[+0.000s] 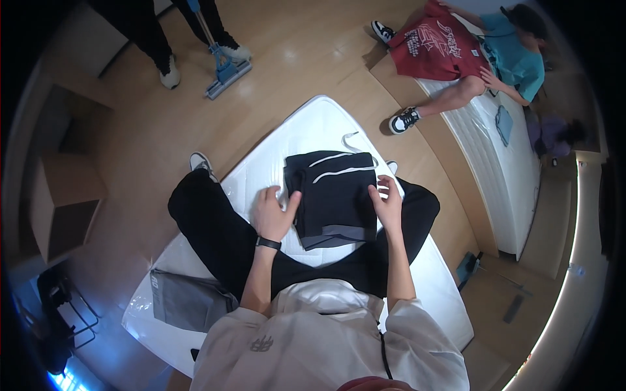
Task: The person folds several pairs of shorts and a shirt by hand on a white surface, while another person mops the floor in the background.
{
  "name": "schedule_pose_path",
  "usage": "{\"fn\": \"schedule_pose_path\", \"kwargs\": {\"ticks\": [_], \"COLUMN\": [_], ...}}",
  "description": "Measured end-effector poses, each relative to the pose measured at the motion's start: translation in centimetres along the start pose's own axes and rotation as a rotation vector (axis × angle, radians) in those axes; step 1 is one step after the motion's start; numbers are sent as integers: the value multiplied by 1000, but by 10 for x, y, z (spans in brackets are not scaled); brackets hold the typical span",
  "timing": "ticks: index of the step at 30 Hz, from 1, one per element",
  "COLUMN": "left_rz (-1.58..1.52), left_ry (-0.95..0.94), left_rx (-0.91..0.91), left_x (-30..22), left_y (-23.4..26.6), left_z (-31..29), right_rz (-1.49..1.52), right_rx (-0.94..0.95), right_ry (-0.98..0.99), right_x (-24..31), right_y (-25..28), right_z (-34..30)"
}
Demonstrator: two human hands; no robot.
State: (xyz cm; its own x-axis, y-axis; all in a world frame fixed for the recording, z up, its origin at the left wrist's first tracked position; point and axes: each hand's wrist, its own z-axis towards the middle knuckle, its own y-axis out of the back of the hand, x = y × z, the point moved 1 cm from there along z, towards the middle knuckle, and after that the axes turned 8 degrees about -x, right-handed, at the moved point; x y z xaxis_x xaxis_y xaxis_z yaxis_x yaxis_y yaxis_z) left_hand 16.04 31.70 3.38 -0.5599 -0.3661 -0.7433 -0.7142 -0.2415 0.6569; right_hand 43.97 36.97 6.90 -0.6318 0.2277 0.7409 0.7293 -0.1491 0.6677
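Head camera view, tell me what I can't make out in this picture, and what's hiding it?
All in the head view:
Folded black garment: inner layers, hidden by its top layer.
Right shoe: mostly hidden behind the right knee.
Grey cloth: right end, covered by the left sleeve.
Mop: upper handle, cut off by the top edge.
Person in purple: too dim and small for detail.

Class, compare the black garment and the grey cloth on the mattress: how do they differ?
The black garment lies between the left hand and right hand; the grey cloth lies away from both. The black garment shows white drawstrings; the grey cloth shows none. Both rest on the white mattress.
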Motion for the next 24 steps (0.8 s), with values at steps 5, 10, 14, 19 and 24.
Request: {"fn": "schedule_pose_path", "kwargs": {"ticks": [5, 10, 14, 19, 24], "left_rz": [346, 80, -240, -819, -867], "left_ry": [-69, 2, -157, 139, 474], "left_rx": [100, 194, 173, 321, 351], "left_x": [-35, -12, 1, 30, 19], "left_y": [-17, -23, -28, -26, -3], "left_z": [-8, -1, -13, -20, -31], "right_rz": [38, 393, 632, 915, 867], "right_rx": [121, 436, 584, 756, 715], "right_ry": [-220, -391, -417, -616, -782], "right_x": [-47, -29, -50, -43, -49], "right_y": [-4, 7, 9, -1, -18], "right_z": [-1, -9, -8, -26, -40]}}
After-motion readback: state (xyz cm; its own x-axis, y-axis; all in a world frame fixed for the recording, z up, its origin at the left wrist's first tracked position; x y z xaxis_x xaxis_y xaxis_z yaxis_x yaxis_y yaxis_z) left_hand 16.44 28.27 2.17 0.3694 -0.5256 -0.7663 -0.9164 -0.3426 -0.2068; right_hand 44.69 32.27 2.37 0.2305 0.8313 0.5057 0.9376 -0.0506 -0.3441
